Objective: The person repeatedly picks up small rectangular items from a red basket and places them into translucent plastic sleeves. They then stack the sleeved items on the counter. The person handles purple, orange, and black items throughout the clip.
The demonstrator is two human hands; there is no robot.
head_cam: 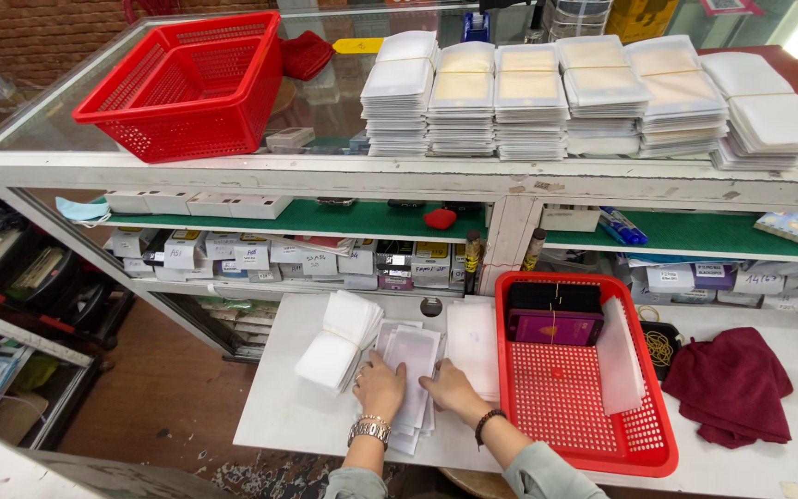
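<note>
- The loose pile of thin white sleeves (pixel 413 370) lies on the white table (pixel 297 416), right under both hands.
- These sleeves look light, flat and slick, likely to slide and fan apart; pinching the pile by its edges should hold it best.
- The left hand (pixel 380 386) rests flat on the pile's left side, fingers together, clamped on nothing; a watch is on its wrist.
- The right hand (pixel 450 388) presses the pile's right edge, fingers spread and pointing left.
- Just left of the left hand sits a fanned stack of soft white pouches (pixel 339 340).
- Right of the right hand stands a red mesh basket (pixel 584 444) holding dark boxes.
- Farther right lies a crumpled maroon cloth (pixel 731 383).
</note>
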